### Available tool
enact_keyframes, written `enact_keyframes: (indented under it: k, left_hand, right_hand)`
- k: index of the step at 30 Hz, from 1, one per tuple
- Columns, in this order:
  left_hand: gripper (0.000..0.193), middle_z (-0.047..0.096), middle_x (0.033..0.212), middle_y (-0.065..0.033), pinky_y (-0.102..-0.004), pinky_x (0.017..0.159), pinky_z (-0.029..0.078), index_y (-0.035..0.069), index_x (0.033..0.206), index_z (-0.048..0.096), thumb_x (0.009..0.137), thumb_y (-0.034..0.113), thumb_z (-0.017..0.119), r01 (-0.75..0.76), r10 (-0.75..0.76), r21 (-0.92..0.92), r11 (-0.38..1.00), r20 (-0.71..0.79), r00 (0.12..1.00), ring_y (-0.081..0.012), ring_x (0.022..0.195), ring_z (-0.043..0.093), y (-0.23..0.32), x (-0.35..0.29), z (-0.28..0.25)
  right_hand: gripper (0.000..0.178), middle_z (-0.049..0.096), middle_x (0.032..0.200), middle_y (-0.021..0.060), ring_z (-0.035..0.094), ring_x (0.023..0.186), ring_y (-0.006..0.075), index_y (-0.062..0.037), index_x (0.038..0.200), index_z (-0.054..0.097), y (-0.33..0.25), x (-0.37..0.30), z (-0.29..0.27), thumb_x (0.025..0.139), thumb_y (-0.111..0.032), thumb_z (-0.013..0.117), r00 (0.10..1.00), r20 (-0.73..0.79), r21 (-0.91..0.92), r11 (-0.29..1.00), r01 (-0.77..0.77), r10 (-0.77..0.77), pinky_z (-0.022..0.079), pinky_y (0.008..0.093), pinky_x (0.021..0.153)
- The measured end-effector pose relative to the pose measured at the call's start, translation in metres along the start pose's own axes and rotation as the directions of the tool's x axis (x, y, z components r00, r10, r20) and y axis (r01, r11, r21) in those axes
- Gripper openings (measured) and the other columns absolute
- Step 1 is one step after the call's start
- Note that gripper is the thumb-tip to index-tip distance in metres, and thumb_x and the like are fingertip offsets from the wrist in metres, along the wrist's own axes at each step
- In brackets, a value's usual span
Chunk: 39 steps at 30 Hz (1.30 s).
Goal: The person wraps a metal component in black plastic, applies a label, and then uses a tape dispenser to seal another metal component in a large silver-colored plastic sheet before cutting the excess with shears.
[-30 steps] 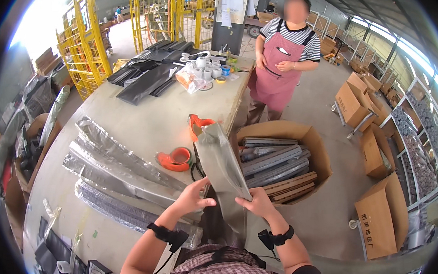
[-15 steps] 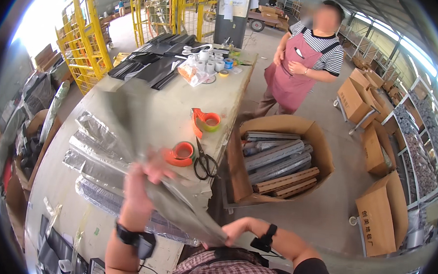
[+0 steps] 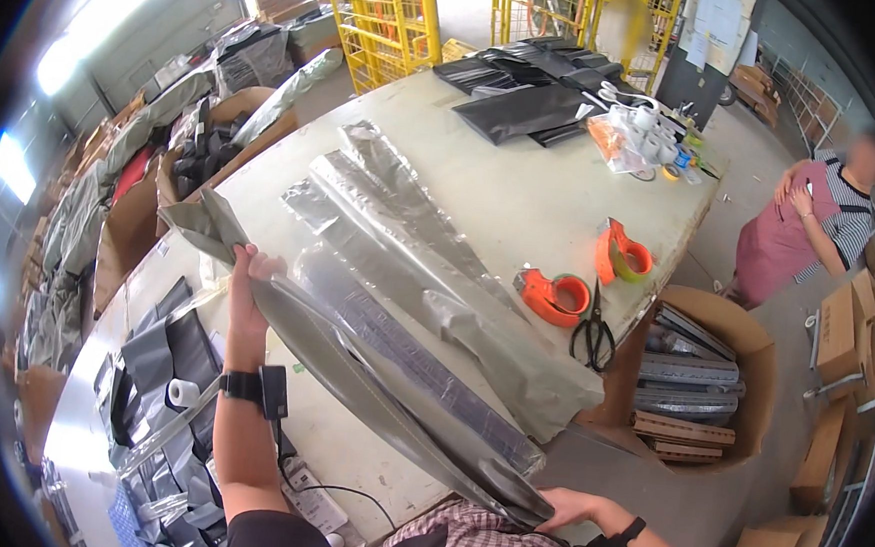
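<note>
A long grey-green sheet of flexible plastic (image 3: 341,373), folded lengthwise, stretches diagonally between my hands over the table (image 3: 521,213). My left hand (image 3: 250,277) grips it near its far-left end, and a short flap hangs beyond the fingers. Close to my body, my right hand (image 3: 568,507) is closed on its near end. Beside the sheet lies a long bundle in clear wrap (image 3: 403,347). Shiny silver-grey plastic lengths (image 3: 390,236) rest farther back. Black-handled scissors (image 3: 592,341) lie at the right edge, next to two orange tape dispensers (image 3: 553,297).
A cardboard box (image 3: 753,363) of wrapped rolls stands against the table's right side. Black sheets (image 3: 528,109) and white tape rolls (image 3: 652,131) occupy the far end. Dark scraps (image 3: 167,357) cover the left part. A person in a pink apron (image 3: 785,235) stands at the right.
My left hand has swung left with the sheet, which now lies stretched out and uncovers the wrapped bundle. My view has turned left. The person at the right has raised their arms.
</note>
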<state>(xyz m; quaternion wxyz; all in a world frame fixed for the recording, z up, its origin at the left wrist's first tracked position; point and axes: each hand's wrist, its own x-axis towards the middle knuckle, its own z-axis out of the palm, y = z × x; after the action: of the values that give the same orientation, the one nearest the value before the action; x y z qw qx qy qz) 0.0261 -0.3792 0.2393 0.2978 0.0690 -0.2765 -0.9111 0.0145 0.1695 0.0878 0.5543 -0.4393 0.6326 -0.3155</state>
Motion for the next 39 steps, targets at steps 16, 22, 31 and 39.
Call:
enact_keyframes:
  k: [16,22,31,39]
  left_hand:
    - [0.036,0.059,0.09,-0.0074,-0.0289,0.071,0.042,0.003,0.103,0.062,0.085,0.033,0.051,0.22,0.106,0.748,0.627,-0.362,0.926,-0.0157,0.082,0.053,-0.034,0.122,-0.223]
    - [0.056,0.057,0.103,-0.0159,-0.0351,0.085,0.041,-0.004,0.109,0.056,0.086,0.046,0.047,0.395,-0.028,0.782,0.483,-0.437,0.899,-0.0243,0.094,0.054,-0.066,0.131,-0.203]
    - [0.055,0.057,0.106,-0.013,-0.0347,0.086,0.042,-0.001,0.114,0.049,0.088,0.047,0.048,0.442,-0.2,0.647,0.622,-0.414,0.888,-0.0233,0.097,0.055,-0.017,0.152,-0.267]
    - [0.064,0.055,0.11,-0.0134,-0.0344,0.087,0.041,-0.007,0.117,0.046,0.088,0.05,0.045,0.522,-0.235,0.638,0.566,-0.482,0.844,-0.0223,0.101,0.053,-0.012,0.148,-0.266]
  right_hand:
    - [0.054,0.061,0.103,0.0136,0.059,0.092,0.0271,-0.0057,0.103,0.059,-0.024,-0.069,0.027,0.07,-0.047,0.07,0.957,0.036,-0.062,0.957,-0.284,0.287,0.045,0.0331,0.079]
    - [0.061,0.063,0.098,0.0143,0.061,0.089,0.0257,-0.0075,0.105,0.058,-0.037,-0.066,0.047,0.061,-0.046,0.077,0.8,-0.046,0.093,0.8,-0.592,0.598,0.047,0.0352,0.078]
    - [0.029,0.062,0.082,0.0121,0.06,0.078,0.0282,-0.0054,0.081,0.062,-0.028,-0.08,0.042,0.067,-0.03,0.07,0.812,-0.317,0.021,0.86,-0.51,0.49,0.048,0.0381,0.068]
    - [0.019,0.061,0.07,0.0099,0.059,0.071,0.0259,-0.0072,0.087,0.057,-0.029,-0.085,0.043,0.073,-0.018,0.064,0.716,-0.181,0.457,0.702,-0.546,0.674,0.045,0.0352,0.063]
